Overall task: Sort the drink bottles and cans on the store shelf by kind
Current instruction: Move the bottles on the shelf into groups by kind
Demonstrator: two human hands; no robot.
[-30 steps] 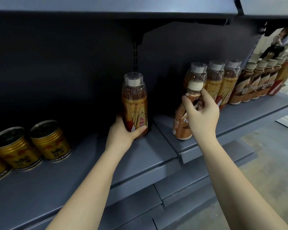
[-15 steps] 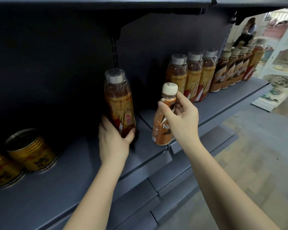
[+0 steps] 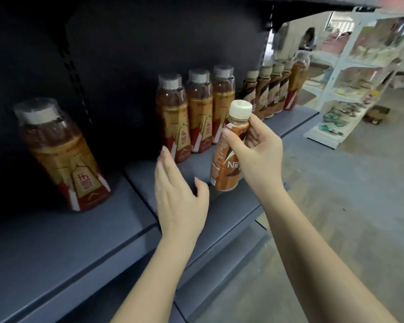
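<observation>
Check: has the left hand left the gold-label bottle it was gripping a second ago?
Yes. The left hand is off the lone gold-label bottle, open, to its right past the shelf joint, near the three matching bottles.

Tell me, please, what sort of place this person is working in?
Most likely a shop aisle: a dark metal shelf carries rows of identical gold-label drink bottles, and a white rack of packaged goods stands beyond.

Grey concrete floor [image 3: 336, 194], white rack [image 3: 350, 73] beyond.
</observation>
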